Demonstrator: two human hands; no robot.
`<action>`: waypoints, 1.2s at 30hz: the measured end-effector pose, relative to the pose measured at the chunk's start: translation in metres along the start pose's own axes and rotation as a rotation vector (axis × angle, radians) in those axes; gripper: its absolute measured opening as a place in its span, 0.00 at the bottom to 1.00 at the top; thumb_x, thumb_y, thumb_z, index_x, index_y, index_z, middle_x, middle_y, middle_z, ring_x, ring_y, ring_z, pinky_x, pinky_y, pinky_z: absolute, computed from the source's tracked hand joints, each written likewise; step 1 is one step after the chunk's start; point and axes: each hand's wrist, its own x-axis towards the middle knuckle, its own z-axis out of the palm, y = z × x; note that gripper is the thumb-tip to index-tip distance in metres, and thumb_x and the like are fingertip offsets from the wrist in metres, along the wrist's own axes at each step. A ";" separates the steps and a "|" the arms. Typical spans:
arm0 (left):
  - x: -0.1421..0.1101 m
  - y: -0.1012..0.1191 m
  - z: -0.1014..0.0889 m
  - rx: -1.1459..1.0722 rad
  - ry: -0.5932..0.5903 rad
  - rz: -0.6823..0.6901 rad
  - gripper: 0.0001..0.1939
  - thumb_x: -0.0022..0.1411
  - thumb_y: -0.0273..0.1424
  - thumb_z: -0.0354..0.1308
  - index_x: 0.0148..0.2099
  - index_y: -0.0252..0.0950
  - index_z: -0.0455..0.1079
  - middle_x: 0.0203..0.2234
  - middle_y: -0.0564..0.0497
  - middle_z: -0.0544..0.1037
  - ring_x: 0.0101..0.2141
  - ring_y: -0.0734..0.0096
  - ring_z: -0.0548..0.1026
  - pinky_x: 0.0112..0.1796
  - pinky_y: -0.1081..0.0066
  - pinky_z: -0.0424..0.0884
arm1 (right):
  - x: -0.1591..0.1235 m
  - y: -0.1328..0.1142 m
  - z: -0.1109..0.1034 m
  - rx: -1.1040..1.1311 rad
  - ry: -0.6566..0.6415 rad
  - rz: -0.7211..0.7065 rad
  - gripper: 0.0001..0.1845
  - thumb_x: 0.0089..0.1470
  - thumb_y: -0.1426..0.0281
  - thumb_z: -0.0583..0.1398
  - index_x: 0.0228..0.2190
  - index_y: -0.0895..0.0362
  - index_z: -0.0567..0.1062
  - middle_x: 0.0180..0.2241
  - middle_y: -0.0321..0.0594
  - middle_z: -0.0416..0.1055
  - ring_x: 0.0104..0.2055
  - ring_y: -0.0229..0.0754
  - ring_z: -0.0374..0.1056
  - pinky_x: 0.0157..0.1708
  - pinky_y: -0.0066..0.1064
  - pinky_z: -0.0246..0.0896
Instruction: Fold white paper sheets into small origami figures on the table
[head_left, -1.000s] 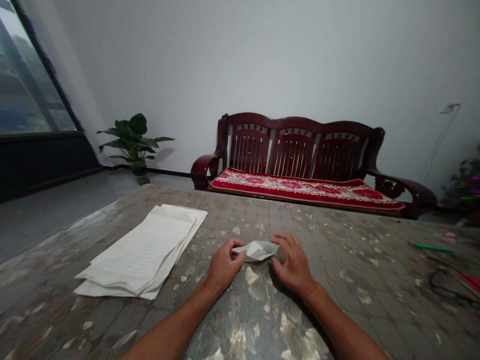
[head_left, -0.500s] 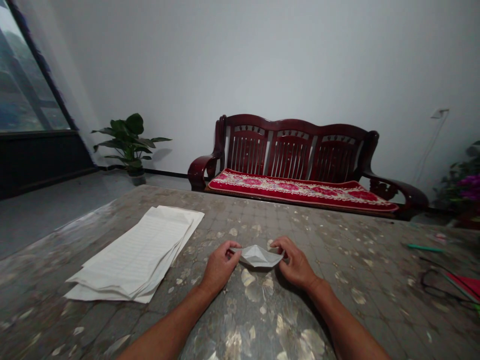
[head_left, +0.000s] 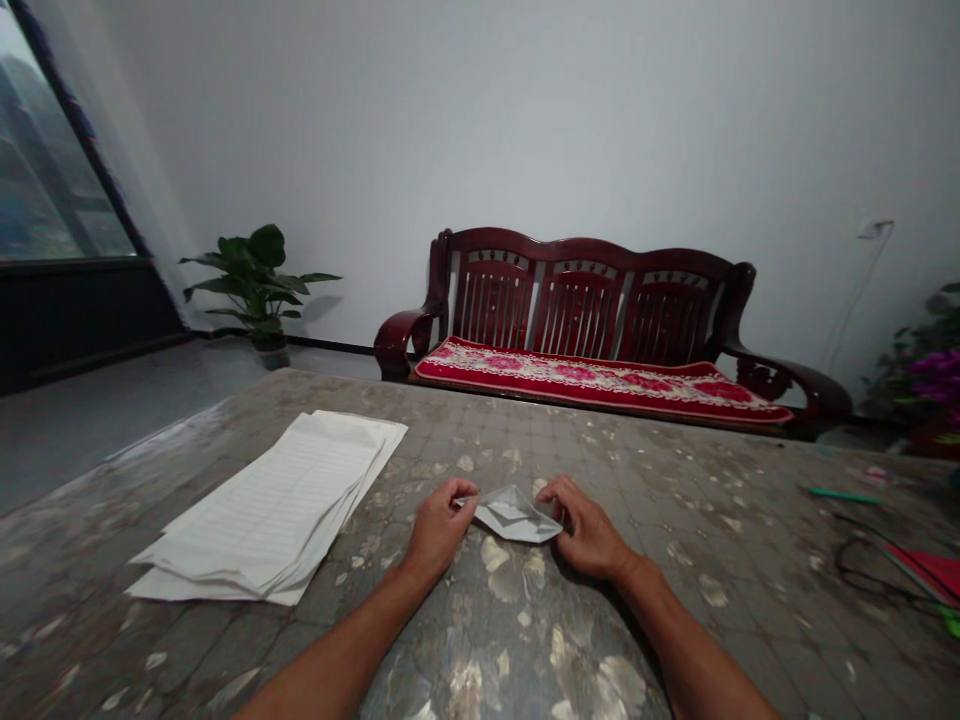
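White folded paper, one tip in the pinch of left hand, right hand half-curled at the other, hold unclear

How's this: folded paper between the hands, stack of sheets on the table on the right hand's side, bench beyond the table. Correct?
One error: the stack lies on the left hand's side of the table, as the head view shows. The folded paper is between the hands and the bench beyond the table, as you said.
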 end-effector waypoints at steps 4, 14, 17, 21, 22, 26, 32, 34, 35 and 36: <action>0.003 0.003 -0.001 0.009 0.032 -0.001 0.11 0.51 0.37 0.54 0.33 0.37 0.73 0.27 0.52 0.79 0.28 0.68 0.74 0.33 0.70 0.69 | -0.001 0.001 0.002 -0.018 0.034 0.022 0.27 0.38 0.83 0.53 0.43 0.53 0.66 0.40 0.36 0.68 0.33 0.37 0.65 0.36 0.28 0.63; 0.013 -0.001 -0.001 0.015 0.087 -0.008 0.11 0.51 0.38 0.54 0.30 0.37 0.73 0.23 0.54 0.77 0.25 0.69 0.72 0.30 0.72 0.66 | -0.001 0.001 -0.002 -0.107 0.132 -0.146 0.27 0.37 0.82 0.53 0.42 0.52 0.67 0.47 0.43 0.67 0.49 0.45 0.66 0.47 0.36 0.65; 0.014 -0.002 -0.001 -0.005 0.080 0.001 0.11 0.51 0.38 0.54 0.30 0.36 0.72 0.24 0.53 0.77 0.26 0.69 0.73 0.31 0.72 0.67 | -0.002 0.002 -0.003 -0.207 0.136 -0.146 0.23 0.40 0.83 0.53 0.39 0.53 0.70 0.48 0.44 0.66 0.50 0.45 0.66 0.48 0.35 0.64; 0.015 -0.003 0.000 -0.036 0.076 -0.007 0.11 0.51 0.38 0.54 0.30 0.36 0.72 0.24 0.53 0.77 0.27 0.68 0.74 0.31 0.72 0.68 | -0.002 0.004 -0.005 -0.302 0.110 -0.164 0.19 0.44 0.82 0.54 0.37 0.53 0.73 0.50 0.43 0.67 0.45 0.43 0.68 0.45 0.33 0.64; 0.015 -0.003 0.001 -0.044 0.073 -0.009 0.11 0.50 0.38 0.55 0.30 0.36 0.72 0.24 0.53 0.77 0.27 0.68 0.74 0.31 0.72 0.68 | -0.003 0.004 -0.005 -0.312 0.110 -0.168 0.19 0.45 0.82 0.54 0.37 0.53 0.74 0.50 0.43 0.67 0.44 0.43 0.68 0.44 0.33 0.64; 0.015 -0.001 0.000 -0.065 0.061 -0.020 0.11 0.50 0.39 0.55 0.30 0.36 0.72 0.24 0.53 0.76 0.27 0.68 0.74 0.31 0.73 0.68 | -0.003 0.007 -0.005 -0.330 0.083 -0.197 0.16 0.45 0.81 0.55 0.33 0.53 0.76 0.51 0.43 0.68 0.43 0.43 0.68 0.43 0.34 0.64; 0.016 -0.001 0.000 -0.096 0.072 -0.033 0.12 0.49 0.39 0.55 0.30 0.37 0.71 0.24 0.53 0.76 0.26 0.69 0.73 0.31 0.73 0.67 | -0.003 0.009 -0.004 -0.303 0.082 -0.222 0.15 0.45 0.81 0.55 0.32 0.53 0.75 0.47 0.43 0.70 0.44 0.43 0.68 0.44 0.35 0.64; 0.015 -0.002 0.000 -0.106 0.064 -0.036 0.12 0.49 0.40 0.55 0.30 0.36 0.71 0.24 0.53 0.76 0.26 0.69 0.73 0.30 0.73 0.67 | -0.003 0.009 -0.004 -0.273 0.095 -0.216 0.16 0.45 0.81 0.55 0.33 0.53 0.74 0.47 0.43 0.70 0.45 0.43 0.68 0.45 0.35 0.64; 0.015 -0.002 0.000 -0.110 0.059 -0.037 0.12 0.49 0.40 0.55 0.30 0.36 0.71 0.24 0.53 0.75 0.26 0.69 0.73 0.30 0.73 0.67 | -0.003 0.009 -0.003 -0.259 0.101 -0.211 0.16 0.45 0.81 0.55 0.34 0.53 0.74 0.47 0.43 0.70 0.46 0.43 0.69 0.45 0.35 0.65; 0.015 -0.003 0.000 -0.114 0.056 -0.038 0.12 0.49 0.40 0.55 0.30 0.36 0.71 0.24 0.53 0.75 0.26 0.69 0.73 0.30 0.73 0.67 | -0.003 0.010 -0.003 -0.248 0.105 -0.205 0.16 0.45 0.81 0.55 0.34 0.53 0.74 0.47 0.43 0.70 0.46 0.43 0.69 0.45 0.35 0.65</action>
